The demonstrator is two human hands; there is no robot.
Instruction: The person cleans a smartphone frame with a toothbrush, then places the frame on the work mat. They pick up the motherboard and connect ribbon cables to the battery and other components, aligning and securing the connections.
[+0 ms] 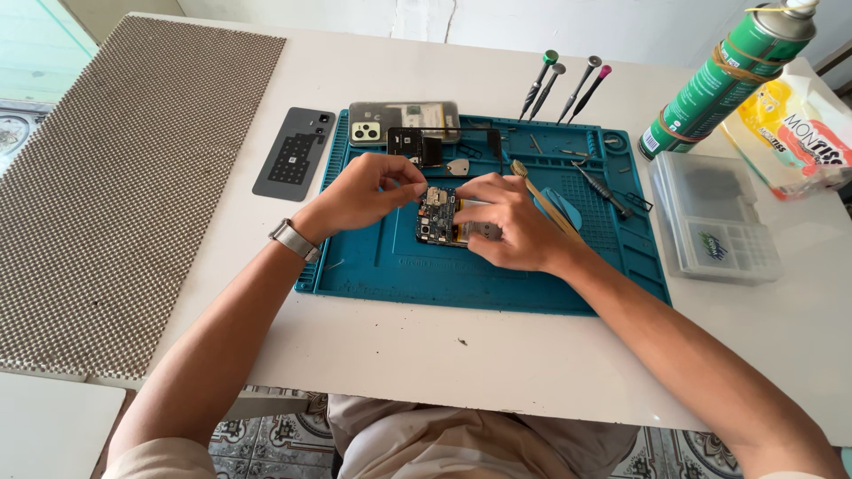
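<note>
Disassembly of a phone is seen well advanced. Its circuit board (437, 215) is held above the blue work mat (390, 266), between both hands. The left hand (359, 195) is closed in a pinch at the upper edge of the board; what exactly is gripped there, perhaps a small part or a connector, cannot be told from this view. The right hand (510, 222) is curled around the right side of the board and steadies it.

Several pieces are already taken off and laid aside: a grey back cover (295, 153) on the white table (444, 355) left of the mat, a camera-side housing (399, 120) at the mat's top edge, and a black frame (444, 142) just beside it. Four screwdrivers (564, 84) stand upright in the mat, and one more screwdriver (603, 188) lies near the right hand. A clear parts box (714, 217) and a green spray can (728, 75) are placed at the right. The board is judged to be still under work, and nothing is reassembled yet.
</note>
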